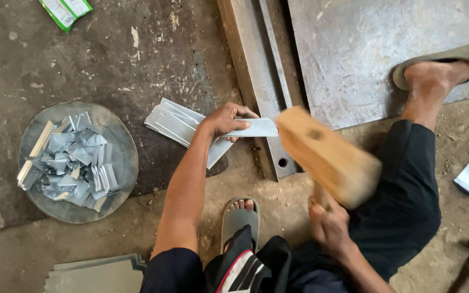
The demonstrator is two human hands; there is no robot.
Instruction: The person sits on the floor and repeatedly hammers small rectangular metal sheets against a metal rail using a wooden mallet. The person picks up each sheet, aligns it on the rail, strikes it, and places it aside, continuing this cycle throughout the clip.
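The left hand (223,120) pinches a thin grey sheet-metal strip (253,128) on the long steel bar (256,81); the right hand's (329,225) grip clamps a blurred wooden mallet (327,157). A round metal pan (120,163) holds many bent pieces (71,163); flat strips (177,125) wait just beside the left hand.

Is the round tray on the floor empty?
No, the round tray holds a heap of small bent metal pieces, left of the left hand.
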